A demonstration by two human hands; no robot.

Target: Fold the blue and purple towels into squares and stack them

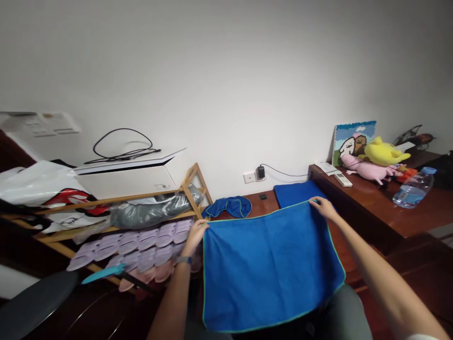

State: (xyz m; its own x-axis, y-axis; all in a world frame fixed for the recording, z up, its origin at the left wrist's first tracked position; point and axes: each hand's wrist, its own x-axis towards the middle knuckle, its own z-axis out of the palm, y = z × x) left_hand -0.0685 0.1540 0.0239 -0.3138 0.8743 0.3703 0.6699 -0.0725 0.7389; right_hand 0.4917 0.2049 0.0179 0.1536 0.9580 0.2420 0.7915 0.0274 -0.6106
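A blue cloth (269,269) with a green edge hangs spread out between my two hands, its lower part over my lap. My left hand (198,231) pinches its upper left corner, and my right hand (322,208) pinches the upper right corner. Behind it, a crumpled blue cloth (231,207) lies on the low brown surface (260,203) near the wall. A flat, folded blue cloth (295,191) rests to the right of that, just beyond my right hand.
At left, a wooden rack (198,189) holds a white box (130,182), bags and lilac slippers (138,241). On the raised desk (385,208) at right are plush toys (371,170), a remote (342,179) and a water bottle (414,191). A charger (261,172) is plugged into the wall.
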